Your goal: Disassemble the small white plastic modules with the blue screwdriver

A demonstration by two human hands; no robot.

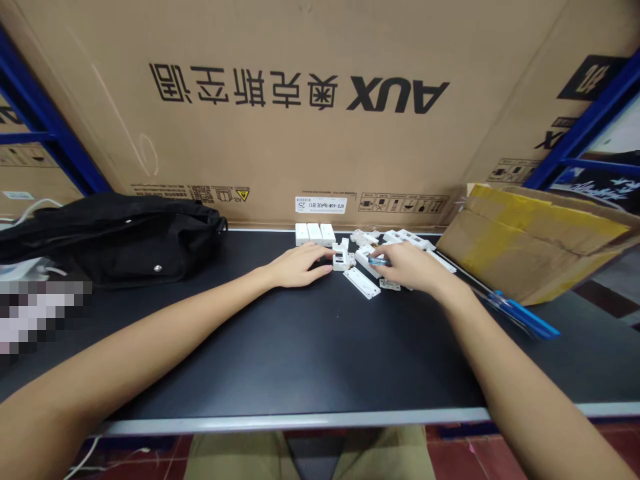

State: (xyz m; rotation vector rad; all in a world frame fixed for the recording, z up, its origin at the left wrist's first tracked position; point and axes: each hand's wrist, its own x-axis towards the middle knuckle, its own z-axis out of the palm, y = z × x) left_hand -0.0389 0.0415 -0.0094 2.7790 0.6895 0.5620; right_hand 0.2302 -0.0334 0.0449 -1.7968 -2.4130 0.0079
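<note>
Fingers [324, 256] of the left hand [297, 265] were loosely curled, with the tips against one white plastic part [341, 259]; whether that part was gripped could not be determined. Fingers [386, 253] of the right hand [405, 267] were clenched in a pinch on one small blue-handled tool [379, 262], directly above a second white plastic part [367, 261].

Items around the hands, largest first:

1. One cardboard carton [300, 113], printed AUX, stood along the far edge of the black workbench [300, 373], with one label [320, 205] on its lower face.
2. Two blue steel shelf uprights [50, 113] [583, 127] stood at far left and far right.
3. One folded cardboard sheet [535, 240] with yellow tape leaned at far right.
4. One black fabric bag [120, 240] lay at far left. One pixelated object [40, 317] lay nearer, on the left, and could not be identified.
5. One blue-handled screwdriver [525, 317] lay right of the right hand, beyond its wrist.
6. Three white rectangular blocks [315, 234] stood side by side, far of the hands.
7. At least five further white plastic pieces [361, 282] lay loose between and right of the hands. The far pieces overlapped, so an exact count could not be made.
</note>
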